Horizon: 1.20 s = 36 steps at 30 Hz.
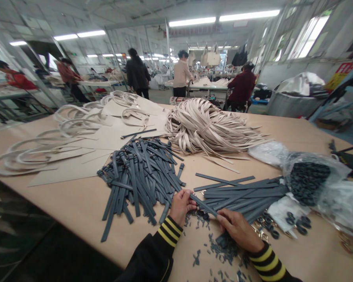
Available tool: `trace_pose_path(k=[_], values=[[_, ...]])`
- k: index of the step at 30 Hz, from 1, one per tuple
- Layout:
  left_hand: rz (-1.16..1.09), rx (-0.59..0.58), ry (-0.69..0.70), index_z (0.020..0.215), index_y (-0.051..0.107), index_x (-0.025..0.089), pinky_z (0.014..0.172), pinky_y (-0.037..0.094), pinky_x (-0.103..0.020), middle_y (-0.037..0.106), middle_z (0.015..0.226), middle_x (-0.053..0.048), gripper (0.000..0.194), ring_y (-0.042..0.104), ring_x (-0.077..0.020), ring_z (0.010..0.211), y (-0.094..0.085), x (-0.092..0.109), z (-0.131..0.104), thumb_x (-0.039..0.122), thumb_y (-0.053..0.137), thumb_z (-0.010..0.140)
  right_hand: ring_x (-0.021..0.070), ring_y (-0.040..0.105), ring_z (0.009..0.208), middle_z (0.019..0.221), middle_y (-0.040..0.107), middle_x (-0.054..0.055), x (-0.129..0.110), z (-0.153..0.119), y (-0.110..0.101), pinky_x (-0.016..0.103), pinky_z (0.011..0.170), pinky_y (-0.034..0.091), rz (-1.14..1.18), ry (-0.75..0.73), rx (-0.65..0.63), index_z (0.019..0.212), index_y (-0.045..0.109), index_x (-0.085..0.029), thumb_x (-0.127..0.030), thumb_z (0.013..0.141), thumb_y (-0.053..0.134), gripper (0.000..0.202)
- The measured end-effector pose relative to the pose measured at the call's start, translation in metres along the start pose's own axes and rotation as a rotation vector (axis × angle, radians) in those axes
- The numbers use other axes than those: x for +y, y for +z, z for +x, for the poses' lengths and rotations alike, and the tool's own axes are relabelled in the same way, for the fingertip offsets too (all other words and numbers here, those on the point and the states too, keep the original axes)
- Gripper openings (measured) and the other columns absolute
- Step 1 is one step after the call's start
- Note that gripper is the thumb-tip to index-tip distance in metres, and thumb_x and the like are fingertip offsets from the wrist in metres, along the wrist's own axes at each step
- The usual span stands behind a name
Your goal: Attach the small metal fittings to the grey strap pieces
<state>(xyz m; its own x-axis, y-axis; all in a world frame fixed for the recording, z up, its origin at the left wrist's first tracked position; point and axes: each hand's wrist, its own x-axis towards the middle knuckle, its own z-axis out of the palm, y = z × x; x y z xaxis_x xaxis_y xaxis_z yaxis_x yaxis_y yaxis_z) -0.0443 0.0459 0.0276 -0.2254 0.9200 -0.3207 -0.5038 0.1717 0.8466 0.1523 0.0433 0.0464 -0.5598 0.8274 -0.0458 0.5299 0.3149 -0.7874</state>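
A dark grey strap (205,205) stretches between my two hands above the table. My left hand (181,205) pinches its far left end, and my right hand (238,227) grips it lower down on the right. To the left lies a heap of dark straps with buckle-like fittings (138,172), close by my left hand. Beyond my right hand spreads a stack of plain dark straps (247,194). Small dark scraps (223,246) are scattered under and between my hands. Dark rings (272,227) and gold-coloured metal hooks (260,232) lie beside my right wrist.
Beige bag panels with handles (76,145) cover the table's left side. A big tied bundle of beige straps (211,125) lies at the back. On the right sit a clear bag of small dark rings (310,180) and more plastic bags (344,203). Several people work at tables behind.
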Motion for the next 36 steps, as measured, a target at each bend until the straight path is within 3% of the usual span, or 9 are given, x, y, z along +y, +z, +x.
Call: trace_pose_path(k=[3,5,8,12,16,19,25,31,36], values=[[-0.012,0.005,0.015,0.076,0.052,0.013,0.041,0.045,-0.015,0.052,0.052,0.003,0.025,0.052,-0.0066,0.044,-0.001,-0.001,0.001,0.034,0.060,0.067,0.0139,0.055,0.062,0.066,0.058,-0.001,-0.003,-0.005,-0.008,0.023,0.058,0.037,-0.021,-0.005,-0.002,0.078,0.055,-0.018,-0.027,0.082,0.045,0.014],[-0.037,0.007,0.034,0.078,0.052,0.013,0.042,0.045,-0.015,0.051,0.052,0.004,0.024,0.052,-0.0060,0.044,-0.002,0.000,0.002,0.034,0.060,0.068,0.0119,0.053,0.054,0.062,0.058,-0.002,-0.003,-0.009,-0.015,0.023,0.054,0.037,0.018,0.041,-0.033,0.072,0.054,-0.017,-0.027,0.082,0.045,0.016],[-0.068,0.008,0.066,0.087,0.051,0.013,0.044,0.045,-0.015,0.055,0.063,0.001,0.027,0.053,-0.0056,0.049,-0.001,0.003,0.000,0.031,0.060,0.069,0.0074,0.045,0.039,0.054,0.053,-0.004,-0.003,-0.015,-0.024,0.020,0.043,0.034,0.291,0.150,-0.004,0.066,0.050,-0.016,-0.031,0.082,0.046,0.022],[0.049,-0.054,0.019,0.091,0.052,0.014,0.046,0.045,-0.016,0.060,0.075,-0.003,0.032,0.056,-0.0076,0.054,0.013,0.005,-0.010,0.034,0.061,0.068,0.0076,0.052,0.051,0.067,0.055,-0.005,-0.002,-0.010,-0.030,0.021,0.050,0.045,1.041,0.218,0.338,0.086,0.050,-0.019,-0.029,0.076,0.056,0.015],[0.198,-0.366,-0.232,0.086,0.056,0.010,0.053,0.047,-0.018,0.064,0.077,-0.010,0.036,0.060,-0.0112,0.060,0.035,-0.007,-0.029,0.042,0.058,0.070,0.0127,0.058,0.077,0.080,0.060,-0.001,0.003,0.002,-0.030,0.035,0.082,0.046,1.430,0.163,0.607,0.088,0.050,-0.019,-0.017,0.069,0.062,0.022],[0.156,-0.519,-0.396,0.085,0.055,0.010,0.052,0.048,-0.019,0.065,0.079,-0.012,0.038,0.062,-0.0126,0.060,0.047,-0.017,-0.040,0.046,0.054,0.072,0.0143,0.059,0.084,0.084,0.060,0.000,0.010,0.006,-0.027,0.041,0.090,0.042,1.466,0.144,0.675,0.087,0.050,-0.020,-0.013,0.070,0.059,0.021],[0.114,-0.573,-0.486,0.071,0.054,0.010,0.043,0.045,-0.014,0.065,0.069,-0.011,0.033,0.059,-0.0095,0.048,0.052,-0.020,-0.045,0.042,0.051,0.076,0.0149,0.058,0.092,0.088,0.061,0.001,0.018,0.001,-0.027,0.043,0.094,0.037,1.439,0.130,0.745,0.087,0.049,-0.020,-0.011,0.070,0.055,0.020],[0.099,-0.545,-0.513,0.070,0.051,0.011,0.040,0.044,-0.012,0.063,0.062,-0.007,0.029,0.057,-0.0072,0.044,0.051,-0.020,-0.044,0.039,0.055,0.074,0.0148,0.057,0.096,0.091,0.062,0.001,0.020,-0.002,-0.031,0.039,0.094,0.037,1.434,0.141,0.768,0.086,0.047,-0.021,-0.012,0.070,0.056,0.021],[0.098,-0.452,-0.436,0.070,0.048,0.013,0.035,0.041,-0.011,0.058,0.055,0.000,0.027,0.052,-0.0049,0.039,0.052,-0.023,-0.040,0.035,0.064,0.066,0.0167,0.055,0.098,0.098,0.061,0.002,0.020,-0.015,-0.033,0.036,0.088,0.042,1.343,0.163,0.753,0.088,0.048,-0.021,-0.019,0.069,0.061,0.023]])
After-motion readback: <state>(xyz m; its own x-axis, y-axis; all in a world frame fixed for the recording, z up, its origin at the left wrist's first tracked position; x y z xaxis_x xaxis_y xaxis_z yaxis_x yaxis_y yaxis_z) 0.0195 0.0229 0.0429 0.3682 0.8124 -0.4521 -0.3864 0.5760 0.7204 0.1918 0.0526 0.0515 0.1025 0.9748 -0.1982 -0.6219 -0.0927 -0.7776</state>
